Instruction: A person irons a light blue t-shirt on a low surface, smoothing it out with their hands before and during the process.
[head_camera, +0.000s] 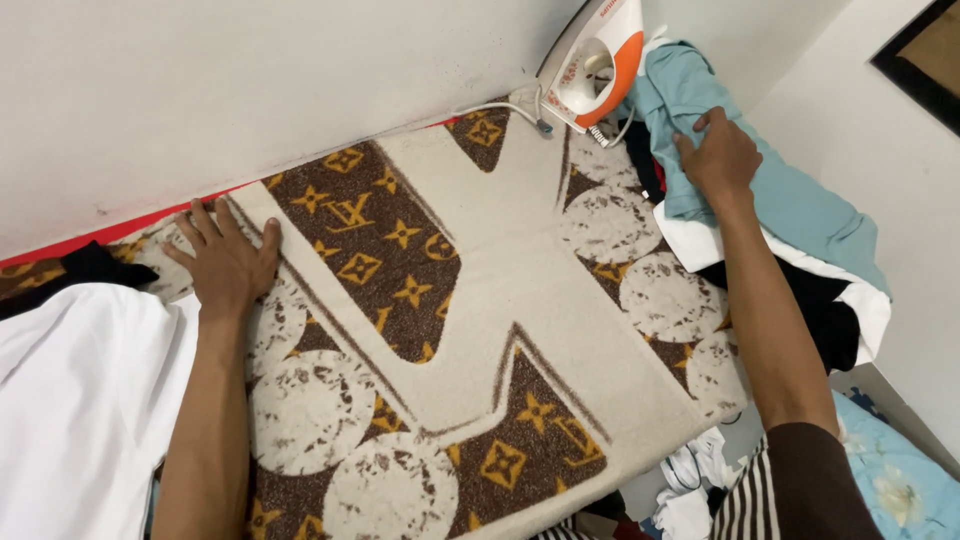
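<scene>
White walls are meeting in a corner around a padded surface that is covered by a blanket (520, 290), cream and brown with yellow star and flower shapes and pale round patches. Nearest the camera, a striped sleeve (770, 495) with a dark brown cuff is covering the person's right upper arm, and a light blue floral fabric (890, 480) is lying low at the right edge. White cloth (75, 400) is lying at the near left, partly over the blanket's left end.

Both bare forearms are stretching away from the camera. The left hand (228, 262) is lying flat on the blanket near its far left edge, palm down, fingers spread and gripping nothing. A black cloth (90, 265) is lying just left of it, beside a red strip (110, 232) running along the foot of the wall.

Further off on the right, the right hand (718, 155) is pressing down on a teal garment (790, 200), fingers curled into the fabric; whether it is pinching the cloth or only resting on it cannot be told. The teal garment is topping a pile of white and black clothes (830, 300) at the blanket's right edge.

Farthest away, a white and orange iron (598, 65) is standing upright against the wall at the blanket's far edge, its cord (500, 108) trailing left.
</scene>
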